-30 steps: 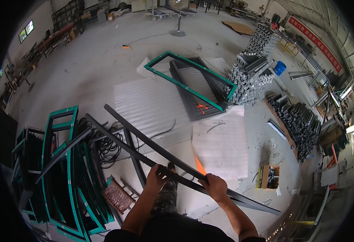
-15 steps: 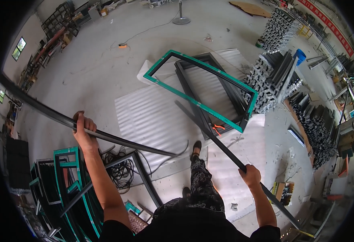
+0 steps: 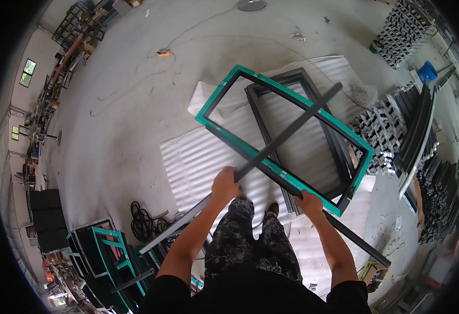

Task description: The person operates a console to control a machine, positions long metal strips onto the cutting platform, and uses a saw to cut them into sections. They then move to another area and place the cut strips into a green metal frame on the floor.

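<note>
My left hand (image 3: 225, 183) is closed round a long dark grey bar (image 3: 287, 133), which slants from lower left up to the far right, over the frames. A second long dark bar (image 3: 360, 240) is in my right hand (image 3: 309, 202); it slopes down to the right, its upper part along the near side of a green-taped rectangular frame (image 3: 214, 97). Whether that bar touches the frame I cannot tell. The taped frame lies across dark grey frames (image 3: 259, 118) on a white foam sheet (image 3: 187, 162). My fingers partly hide the gripped parts of both bars.
Coiled black strip (image 3: 141, 222) and green-edged frames (image 3: 117, 246) are at lower left. On the right are stacked metal profiles (image 3: 378, 133) and a blue bucket (image 3: 427, 71). An orange power socket (image 3: 163, 53) with its cable lies on the floor ahead.
My left hand has moved right, and its bar has swung to slope up to the right. My right hand has brought its bar over beside the taped frame. The view has shifted.
</note>
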A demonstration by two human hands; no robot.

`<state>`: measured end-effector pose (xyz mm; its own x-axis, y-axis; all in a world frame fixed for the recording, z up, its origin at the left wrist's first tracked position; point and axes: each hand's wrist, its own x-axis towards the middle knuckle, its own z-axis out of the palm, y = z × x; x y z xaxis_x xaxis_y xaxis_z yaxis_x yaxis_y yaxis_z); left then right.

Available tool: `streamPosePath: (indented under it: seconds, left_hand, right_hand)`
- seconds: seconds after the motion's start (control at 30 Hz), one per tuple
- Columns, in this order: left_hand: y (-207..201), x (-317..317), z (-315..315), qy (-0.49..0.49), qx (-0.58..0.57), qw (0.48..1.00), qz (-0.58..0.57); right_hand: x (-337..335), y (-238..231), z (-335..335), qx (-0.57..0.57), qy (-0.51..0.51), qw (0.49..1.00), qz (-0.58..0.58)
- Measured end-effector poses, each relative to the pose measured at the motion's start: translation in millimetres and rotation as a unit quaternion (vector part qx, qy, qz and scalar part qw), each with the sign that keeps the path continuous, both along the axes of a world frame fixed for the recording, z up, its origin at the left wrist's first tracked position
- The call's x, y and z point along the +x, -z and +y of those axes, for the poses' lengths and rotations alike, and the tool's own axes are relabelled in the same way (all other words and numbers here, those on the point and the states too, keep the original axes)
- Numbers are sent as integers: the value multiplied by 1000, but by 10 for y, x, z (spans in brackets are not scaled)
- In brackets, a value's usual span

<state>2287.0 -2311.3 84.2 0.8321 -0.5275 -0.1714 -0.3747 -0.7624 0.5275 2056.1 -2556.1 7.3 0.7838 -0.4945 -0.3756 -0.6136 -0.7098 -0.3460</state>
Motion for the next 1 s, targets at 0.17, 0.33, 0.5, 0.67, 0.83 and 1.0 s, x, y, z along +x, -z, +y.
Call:
streamPosePath:
  seconds: [0.17,0.33,0.5,0.67,0.83,1.0]
  left_hand:
    - [1089,1122,-761,57,41,996,53]
    - [2428,2188,-1306,145,53,982,106]
    - [3416,2769,-1545,195,115,963,146]
    - [4050,2901,-1615,271,196,930,154]
    - [4366,2923,-1633,287,235,915,158]
    - [4507,2926,-1682,333,267,892,146]
  right_hand:
    - [905,648,-446,35,9,997,70]
    - [1754,1544,-651,-7,-12,996,93]
    - [2134,2351,-886,38,-15,994,106]
    - [2120,3098,-1010,52,-12,998,27]
    - [2039,3664,-922,100,11,995,0]
    - [1940,3812,-922,110,32,993,-6]
